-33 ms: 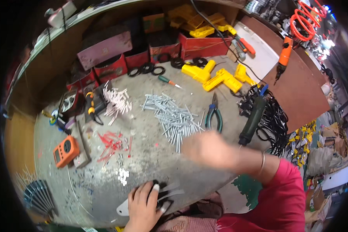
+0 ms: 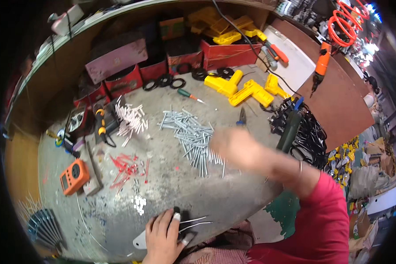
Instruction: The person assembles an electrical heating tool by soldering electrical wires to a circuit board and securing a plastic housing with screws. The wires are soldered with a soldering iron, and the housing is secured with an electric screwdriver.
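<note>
My left hand (image 2: 163, 235) lies at the table's near edge, fingers bent over something dark, mostly hidden. Two thin pale wires (image 2: 197, 221) stick out to its right. By its left side shows the rounded end of a pale flat piece (image 2: 139, 241) with a hole. White wraps cover its thumb tip and one fingertip. My right hand (image 2: 237, 149) is smeared by motion at the right side of a pile of long silvery screws or pins (image 2: 189, 138); its fingers cannot be made out. It covers the handles of the pliers (image 2: 241, 116).
Red pieces (image 2: 126, 167), white bits (image 2: 139, 204), white sleeves (image 2: 132, 119) and an orange meter (image 2: 75, 176) lie left. Yellow housings (image 2: 253, 92), a green-handled screwdriver (image 2: 190, 95) and red bins (image 2: 229, 55) stand farther back. Black cables (image 2: 310, 136) and a hanging orange power screwdriver (image 2: 323, 66) are right.
My right hand has moved slightly farther from me, now hiding the pliers' handles and more of the pile's right side. My left hand stays nearly in place; the wires beside it look sharper.
</note>
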Available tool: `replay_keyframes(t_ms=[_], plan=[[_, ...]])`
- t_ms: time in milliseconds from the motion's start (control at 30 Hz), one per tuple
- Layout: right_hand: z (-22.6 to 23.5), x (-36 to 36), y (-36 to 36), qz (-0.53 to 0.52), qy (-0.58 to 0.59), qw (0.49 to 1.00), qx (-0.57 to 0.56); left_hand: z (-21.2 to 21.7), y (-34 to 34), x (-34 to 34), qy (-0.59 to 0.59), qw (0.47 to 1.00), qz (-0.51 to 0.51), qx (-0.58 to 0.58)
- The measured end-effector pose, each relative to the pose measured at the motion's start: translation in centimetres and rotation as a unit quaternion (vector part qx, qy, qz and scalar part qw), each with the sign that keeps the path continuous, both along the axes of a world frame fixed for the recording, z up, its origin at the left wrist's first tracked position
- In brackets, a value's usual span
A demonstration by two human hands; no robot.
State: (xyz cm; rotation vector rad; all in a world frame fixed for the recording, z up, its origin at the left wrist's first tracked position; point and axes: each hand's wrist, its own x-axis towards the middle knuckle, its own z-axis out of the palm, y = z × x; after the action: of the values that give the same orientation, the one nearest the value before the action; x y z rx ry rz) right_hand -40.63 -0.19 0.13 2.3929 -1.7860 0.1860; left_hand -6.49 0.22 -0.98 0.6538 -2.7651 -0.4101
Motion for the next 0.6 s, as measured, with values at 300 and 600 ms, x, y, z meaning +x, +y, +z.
replay_keyframes(t_ms=[300, 600], plan=[[-1.3, -7.0, -8.9, -0.343, 0.006, 0.933, -0.106, 0.7, -0.6, 1.7, 0.111, 0.948, 0.086, 0.284], [6.4, 17.5, 4.6, 0.043, -0.313, 0.939, -0.135, 4.9, 0.7, -1.5, 0.446, 0.564, 0.254, 0.647]])
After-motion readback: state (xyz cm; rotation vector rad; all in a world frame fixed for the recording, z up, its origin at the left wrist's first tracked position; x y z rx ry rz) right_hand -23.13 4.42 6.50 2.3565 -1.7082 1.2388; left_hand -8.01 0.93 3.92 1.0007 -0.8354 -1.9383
